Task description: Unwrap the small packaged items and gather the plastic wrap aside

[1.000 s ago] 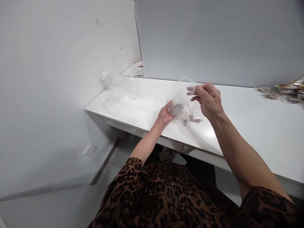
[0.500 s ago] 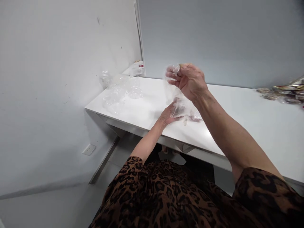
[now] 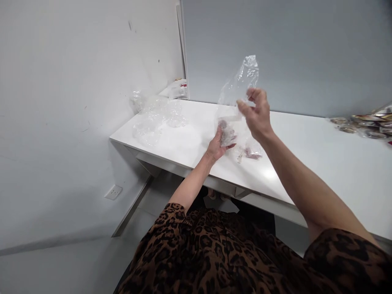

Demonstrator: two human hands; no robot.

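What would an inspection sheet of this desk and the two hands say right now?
Surface: white table, glossy, set in a corner.
Things in hand: clear plastic bag raised by the right hand; small packet with dark contents in the left hand.
Clutter: second packet lying on the table; heap of empty clear bags at the far left; pile of filled packets at the far right.
Hands: both closed on plastic.
Cables: nothing seen.
Surroundings: grey walls, wall socket low on the left.
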